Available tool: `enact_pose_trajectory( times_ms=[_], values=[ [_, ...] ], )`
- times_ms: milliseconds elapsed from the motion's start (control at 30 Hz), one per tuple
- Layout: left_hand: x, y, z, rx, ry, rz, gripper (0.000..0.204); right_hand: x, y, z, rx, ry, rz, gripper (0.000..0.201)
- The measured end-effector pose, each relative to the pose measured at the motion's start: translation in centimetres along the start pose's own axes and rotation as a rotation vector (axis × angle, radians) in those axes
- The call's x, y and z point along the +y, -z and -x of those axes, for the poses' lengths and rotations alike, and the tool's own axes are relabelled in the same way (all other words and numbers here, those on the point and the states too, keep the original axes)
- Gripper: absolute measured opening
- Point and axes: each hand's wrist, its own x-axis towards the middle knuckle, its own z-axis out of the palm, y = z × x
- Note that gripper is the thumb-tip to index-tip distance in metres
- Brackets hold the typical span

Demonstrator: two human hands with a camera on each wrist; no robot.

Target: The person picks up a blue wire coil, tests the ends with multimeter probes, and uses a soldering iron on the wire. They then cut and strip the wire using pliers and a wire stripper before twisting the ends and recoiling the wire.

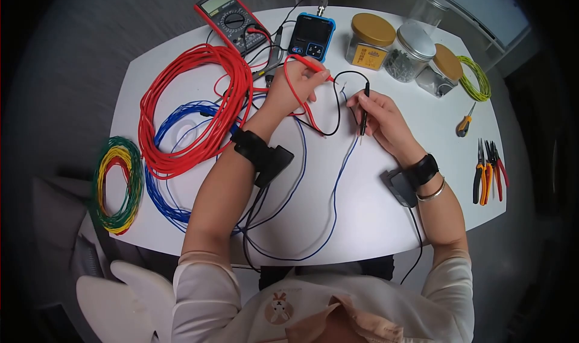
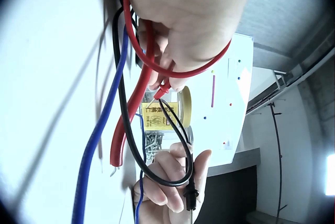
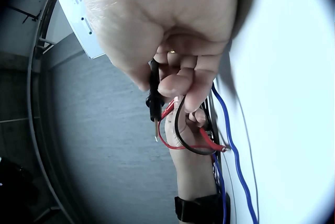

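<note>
My left hand (image 1: 291, 89) grips a red test probe (image 1: 312, 64), its tip pointing right. A thick red wire (image 2: 137, 96) with a bare end runs down out of the same hand. In my right hand (image 1: 386, 121) a black test probe (image 1: 364, 109) is held between thumb and fingers, metal tip towards me. The probe's black lead (image 2: 137, 148) loops between the hands. A thin blue wire (image 1: 335, 201) rises from the table to the right fingers, its end standing near the red probe's tip; how the fingers hold it I cannot tell.
Behind the left hand lie a red multimeter (image 1: 234, 20) and a blue-framed handheld tester (image 1: 310, 36). Red (image 1: 158, 111) and blue wire coils (image 1: 158, 189) crowd the left. Lidded jars (image 1: 369, 41) stand at the back right; a screwdriver (image 1: 464, 126) and pliers (image 1: 479, 177) lie right.
</note>
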Motion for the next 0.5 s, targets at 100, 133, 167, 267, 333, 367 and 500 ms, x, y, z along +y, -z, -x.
enact_pose_trajectory(
  times_ms=[100,133,167,267,333,367,500],
  values=[
    [-1.1,0.0,-0.4,-0.002,-0.032,0.036,0.022,-0.2,-0.3,0.2,-0.001,0.026,-0.055,0.031],
    [-1.2,-0.1,-0.5,-0.004,-0.041,0.032,0.022,-0.4,-0.3,0.3,-0.006,0.007,-0.058,0.032],
    [-1.4,-0.1,-0.6,-0.006,-0.05,0.028,0.022,-0.5,-0.3,0.3,-0.011,-0.013,-0.061,0.032],
    [-1.4,-0.1,-0.5,0.0,-0.063,0.024,0.02,-0.5,-0.4,0.5,-0.025,-0.039,-0.035,0.033],
    [-1.3,-0.2,-0.4,0.011,-0.08,0.02,0.019,-0.3,-0.2,0.6,-0.046,-0.038,0.008,0.032],
    [-1.3,-0.4,-0.3,0.023,-0.09,-0.004,0.018,-0.4,-0.3,0.7,-0.046,-0.044,0.033,0.032],
    [-0.7,-0.9,-0.2,0.071,-0.018,-0.109,0.017,-0.2,-0.1,0.8,-0.059,-0.044,0.091,0.03]
  ],
)
